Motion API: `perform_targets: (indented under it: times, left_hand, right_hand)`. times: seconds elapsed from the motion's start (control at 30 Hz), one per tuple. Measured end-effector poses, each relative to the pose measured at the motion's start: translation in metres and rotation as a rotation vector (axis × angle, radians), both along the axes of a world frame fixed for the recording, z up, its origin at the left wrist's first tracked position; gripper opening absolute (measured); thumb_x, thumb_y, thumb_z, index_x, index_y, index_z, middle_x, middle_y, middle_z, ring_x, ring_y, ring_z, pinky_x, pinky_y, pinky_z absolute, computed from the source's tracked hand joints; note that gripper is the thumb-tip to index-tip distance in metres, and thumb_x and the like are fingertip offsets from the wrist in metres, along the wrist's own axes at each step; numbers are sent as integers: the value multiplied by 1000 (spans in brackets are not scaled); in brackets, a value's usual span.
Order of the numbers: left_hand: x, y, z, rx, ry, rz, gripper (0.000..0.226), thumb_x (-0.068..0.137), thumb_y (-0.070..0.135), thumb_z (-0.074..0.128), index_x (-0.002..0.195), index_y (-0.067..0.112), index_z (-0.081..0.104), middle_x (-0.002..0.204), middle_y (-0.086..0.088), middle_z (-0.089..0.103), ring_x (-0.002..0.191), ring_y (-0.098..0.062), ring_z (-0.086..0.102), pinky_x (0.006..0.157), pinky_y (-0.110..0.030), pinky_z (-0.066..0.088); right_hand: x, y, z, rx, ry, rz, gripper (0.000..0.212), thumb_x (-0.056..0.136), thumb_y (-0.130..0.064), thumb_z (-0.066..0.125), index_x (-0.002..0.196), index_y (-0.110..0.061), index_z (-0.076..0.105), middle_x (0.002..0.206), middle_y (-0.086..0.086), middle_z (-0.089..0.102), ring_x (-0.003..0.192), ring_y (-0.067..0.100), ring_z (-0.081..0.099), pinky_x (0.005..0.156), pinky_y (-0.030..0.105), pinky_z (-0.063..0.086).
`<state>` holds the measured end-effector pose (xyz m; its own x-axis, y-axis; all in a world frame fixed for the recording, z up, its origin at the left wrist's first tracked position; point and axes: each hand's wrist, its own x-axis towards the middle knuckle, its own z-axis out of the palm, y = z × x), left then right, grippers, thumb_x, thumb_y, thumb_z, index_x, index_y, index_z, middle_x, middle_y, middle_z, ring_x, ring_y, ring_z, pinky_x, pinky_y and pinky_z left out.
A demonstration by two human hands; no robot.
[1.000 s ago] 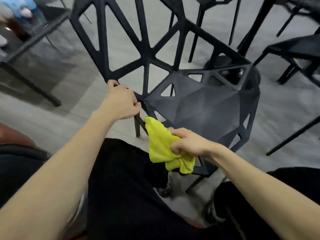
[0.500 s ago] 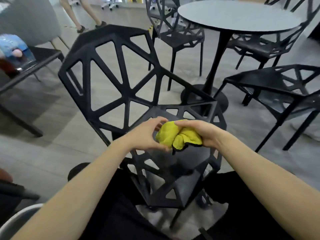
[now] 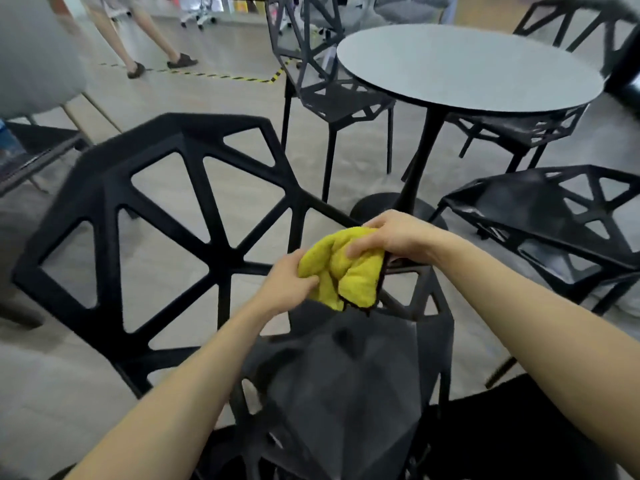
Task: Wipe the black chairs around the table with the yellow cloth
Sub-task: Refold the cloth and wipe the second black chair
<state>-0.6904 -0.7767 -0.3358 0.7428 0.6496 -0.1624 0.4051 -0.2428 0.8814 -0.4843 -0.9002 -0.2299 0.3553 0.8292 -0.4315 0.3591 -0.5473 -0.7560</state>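
Note:
A black lattice chair [image 3: 194, 216] stands right in front of me, its backrest to the left and its seat below my hands. Both hands hold the bunched yellow cloth [image 3: 343, 268] above the seat. My left hand [image 3: 287, 284] pinches the cloth's left edge. My right hand [image 3: 394, 235] grips its top right part from above. Three more black chairs surround the round grey table [image 3: 467, 67]: one at the right [image 3: 554, 216], one behind the table's left side [image 3: 322, 77], one under its far right edge [image 3: 519, 126].
A person's legs [image 3: 138, 39] walk across the floor at the back left, near yellow-black floor tape [image 3: 221, 76]. A grey upholstered chair [image 3: 34, 60] and a dark low table [image 3: 31, 157] stand at the left. The table's black pedestal base [image 3: 398, 206] sits just beyond my hands.
My left hand let go of the chair's backrest and came to the cloth. My right hand lifted the cloth from the seat edge. The view rose toward the table.

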Motion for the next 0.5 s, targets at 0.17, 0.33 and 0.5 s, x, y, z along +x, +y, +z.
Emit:
perform_targets:
  times: [0.17, 0.33, 0.5]
  left_hand:
    - [18, 36, 16, -115, -43, 67, 36, 72, 30, 72, 108, 28, 77, 97, -4, 80, 88, -19, 74, 79, -44, 60]
    - [27, 72, -14, 544, 214, 186, 59, 90, 50, 74, 140, 23, 59, 128, -1, 62, 123, -25, 58, 107, -51, 51]
    - [35, 101, -16, 734, 303, 311, 57, 105, 59, 49, 147, 20, 51, 133, -12, 60, 124, -38, 56, 105, -57, 47]
  right_hand:
    - [51, 58, 28, 14, -502, 83, 56, 71, -38, 94, 121, -25, 71, 117, 1, 70, 109, 23, 66, 91, 41, 59]
    - [63, 130, -52, -30, -591, 122, 56, 105, -56, 48, 146, -19, 54, 148, 21, 55, 139, 42, 50, 113, 50, 43]
    - [47, 144, -108, 97, -697, 140, 75, 103, -75, 29, 130, -13, 60, 126, 19, 63, 122, 41, 58, 99, 51, 47]
